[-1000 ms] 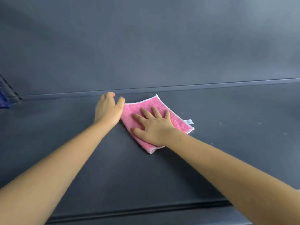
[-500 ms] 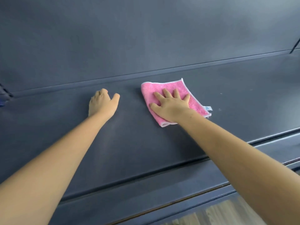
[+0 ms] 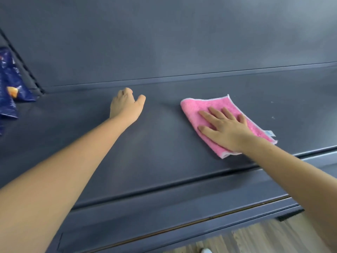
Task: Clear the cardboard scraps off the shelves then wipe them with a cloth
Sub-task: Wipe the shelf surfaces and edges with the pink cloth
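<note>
A folded pink cloth with a white hem lies on the dark grey shelf, right of centre and near the front edge. My right hand presses flat on it, fingers spread and pointing left. My left hand rests on the bare shelf further left, near the back. Its fingers are curled under, the thumb sticks out, and nothing shows in it. A few tiny pale specks dot the shelf right of the cloth. No cardboard scraps are visible.
Blue packaged goods sit at the far left beside a slotted upright. The grey back panel rises behind the shelf. A lower shelf edge and wooden floor show below the front lip.
My right hand has slid the pink cloth to the right, away from my left hand, towards the shelf's front edge. The left hand stayed in place while the view shifted.
</note>
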